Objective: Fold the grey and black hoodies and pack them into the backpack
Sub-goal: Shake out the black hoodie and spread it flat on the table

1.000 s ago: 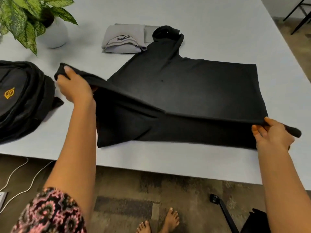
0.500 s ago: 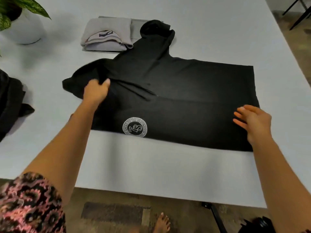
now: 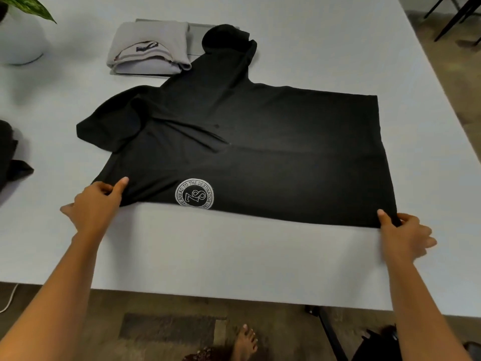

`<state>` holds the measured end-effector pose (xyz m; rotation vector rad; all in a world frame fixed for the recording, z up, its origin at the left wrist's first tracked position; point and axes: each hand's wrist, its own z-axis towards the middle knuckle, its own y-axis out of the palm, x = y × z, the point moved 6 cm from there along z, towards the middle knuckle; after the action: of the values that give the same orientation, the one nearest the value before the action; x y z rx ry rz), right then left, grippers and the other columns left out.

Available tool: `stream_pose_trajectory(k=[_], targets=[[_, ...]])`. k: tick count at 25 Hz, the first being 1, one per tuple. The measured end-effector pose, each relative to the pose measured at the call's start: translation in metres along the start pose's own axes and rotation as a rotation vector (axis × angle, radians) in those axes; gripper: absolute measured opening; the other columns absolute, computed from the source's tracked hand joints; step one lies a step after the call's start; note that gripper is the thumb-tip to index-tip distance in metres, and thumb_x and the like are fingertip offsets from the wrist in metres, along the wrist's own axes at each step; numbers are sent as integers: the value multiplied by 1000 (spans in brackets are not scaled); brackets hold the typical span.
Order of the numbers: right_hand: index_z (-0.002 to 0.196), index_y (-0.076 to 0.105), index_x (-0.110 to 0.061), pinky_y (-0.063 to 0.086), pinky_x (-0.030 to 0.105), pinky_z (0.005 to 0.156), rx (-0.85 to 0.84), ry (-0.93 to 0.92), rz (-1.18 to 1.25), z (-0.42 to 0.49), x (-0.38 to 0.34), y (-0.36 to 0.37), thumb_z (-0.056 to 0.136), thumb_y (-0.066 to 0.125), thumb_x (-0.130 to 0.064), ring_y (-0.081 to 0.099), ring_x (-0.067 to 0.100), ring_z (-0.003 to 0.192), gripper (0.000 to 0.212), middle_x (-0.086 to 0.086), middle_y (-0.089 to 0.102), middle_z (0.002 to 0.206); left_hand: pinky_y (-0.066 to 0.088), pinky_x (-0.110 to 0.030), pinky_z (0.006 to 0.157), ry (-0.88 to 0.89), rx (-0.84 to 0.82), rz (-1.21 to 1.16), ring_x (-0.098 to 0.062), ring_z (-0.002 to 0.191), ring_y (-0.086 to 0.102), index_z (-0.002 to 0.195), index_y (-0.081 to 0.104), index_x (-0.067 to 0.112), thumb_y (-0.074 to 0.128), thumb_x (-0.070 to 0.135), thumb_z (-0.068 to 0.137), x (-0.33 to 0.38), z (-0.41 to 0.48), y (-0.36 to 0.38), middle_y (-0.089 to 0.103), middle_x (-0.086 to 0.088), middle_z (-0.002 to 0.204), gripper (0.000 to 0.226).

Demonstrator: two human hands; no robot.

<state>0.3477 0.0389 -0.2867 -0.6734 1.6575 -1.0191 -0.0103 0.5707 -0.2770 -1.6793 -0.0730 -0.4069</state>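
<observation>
In the middle of the frame, a black hoodie (image 3: 260, 142) is laid flat on the pale worktop (image 3: 234, 256), with its body spread wide from left to right. Its hood (image 3: 226, 40) points to the upper edge of the picture, and a sleeve (image 3: 112, 121) is folded in over the body at the left. A round white emblem (image 3: 194, 194) is seen close to the near hem.

The lower left corner of the garment is pinched by the left hand (image 3: 96, 204): the thumb is laid on top of the cloth and the fingers (image 3: 104, 190) are curled at its edge. The lower right corner is gripped in the same way by the right hand (image 3: 406, 235), thumb on top. Both corners lie low against the worktop.

In the upper left of the frame, a grey hoodie (image 3: 151, 45) is seen already folded into a compact stack, just beside the black hood; whether the two touch cannot be told. A black backpack (image 3: 10, 155) is cut off by the left edge, well apart from the left hand. A white plant pot (image 3: 18, 40) with a green leaf (image 3: 28, 6) stands in the upper left corner. Below the worktop's near edge, a bare foot (image 3: 244, 342) is seen on the floor.
</observation>
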Motion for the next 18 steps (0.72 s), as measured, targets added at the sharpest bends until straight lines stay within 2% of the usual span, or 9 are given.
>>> stream_pose_trajectory(k=[2,4,7,9,11,13,15,17,18], targets=[[121,58,-2,37,54,96,-2,-50,-2,5,1,0,93,63,-35,39,44,120,44,26,52,122,29,-50,100,6,-40,2,-46,105,55,108,66,6,50,56,95,1,4,-1,66,-23,105,54],[118,60,-1,37,54,96,7,-85,24,10,1,-3,94,62,-31,40,44,118,38,26,56,118,32,-50,98,41,1,-75,-47,102,56,107,63,3,50,48,98,4,8,-5,66,-25,104,48],[114,59,-1,35,53,95,18,-101,-20,19,10,-8,96,59,-29,40,43,115,34,27,60,110,43,-50,83,81,50,-176,-45,90,57,104,59,-1,49,43,100,3,9,-9,65,-26,97,44],[112,57,-1,35,53,93,27,-123,-97,20,13,-12,96,58,-27,41,43,112,30,29,60,105,43,-46,73,137,45,-51,-39,73,53,101,59,2,47,45,100,1,9,-11,64,-24,86,45],[111,56,-1,36,53,90,66,-154,-161,23,15,-15,97,57,-24,41,44,110,27,29,60,103,42,-44,69,200,34,116,-36,62,49,95,59,2,43,46,100,-3,9,-10,62,-23,73,47],[109,55,-3,37,54,88,113,-153,-199,28,19,-16,96,57,-21,42,45,109,22,29,60,102,42,-45,69,249,54,179,-36,54,47,90,59,-1,42,41,102,-9,10,-10,59,-24,64,47],[107,52,-6,40,57,87,143,-119,-223,33,25,-15,94,58,-17,44,49,107,18,29,59,102,42,-46,70,328,116,206,-28,44,37,83,56,-3,46,33,102,-13,9,-8,46,-16,48,42],[109,49,-7,42,59,87,143,-126,-297,36,28,-10,92,61,-13,45,51,106,22,30,56,106,42,-52,82,383,168,257,-23,40,32,81,53,-3,47,29,102,-16,8,-3,35,-7,41,39],[112,48,-7,42,60,88,140,-147,-338,36,24,-8,89,63,-11,45,52,107,28,31,54,110,40,-55,91,383,175,287,-24,41,36,83,53,-2,45,31,103,-18,8,1,36,-7,41,39]])
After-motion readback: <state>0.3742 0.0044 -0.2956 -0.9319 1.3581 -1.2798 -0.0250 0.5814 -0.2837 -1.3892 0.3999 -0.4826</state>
